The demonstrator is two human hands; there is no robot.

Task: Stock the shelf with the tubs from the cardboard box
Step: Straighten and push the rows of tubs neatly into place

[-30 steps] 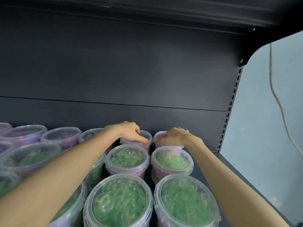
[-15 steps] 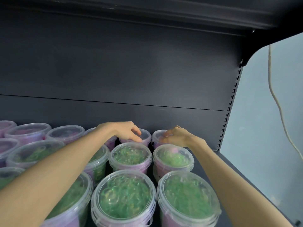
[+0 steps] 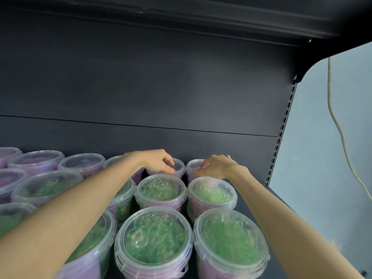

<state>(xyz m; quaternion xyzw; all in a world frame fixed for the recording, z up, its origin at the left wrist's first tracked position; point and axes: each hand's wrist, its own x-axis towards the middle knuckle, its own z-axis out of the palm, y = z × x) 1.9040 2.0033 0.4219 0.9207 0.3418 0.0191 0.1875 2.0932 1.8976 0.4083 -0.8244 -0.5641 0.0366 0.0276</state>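
The two rearmost tubs on the right end of the shelf point(image 3: 259, 200) stand side by side against the dark back panel point(image 3: 141, 97). The left hand point(image 3: 159, 161) has its fingers curled down over the near rim of the left back tub point(image 3: 178, 168), thumb beneath, pinching the lid's edge. The right hand point(image 3: 217, 167) is bent over the right back tub point(image 3: 192, 165) in the same way, fingertips on the lid and thumb at its near rim. Both forearms reach in over the green-filled tubs point(image 3: 155, 238) ranked in front, closely packed and upright with clear lids on. Further left sit pink-filled tubs point(image 3: 36, 161). A slotted upright point(image 3: 281, 133) ends the shelf on the right; beyond it a pale wall point(image 3: 314, 168) with a cord point(image 3: 338, 127) hanging down.
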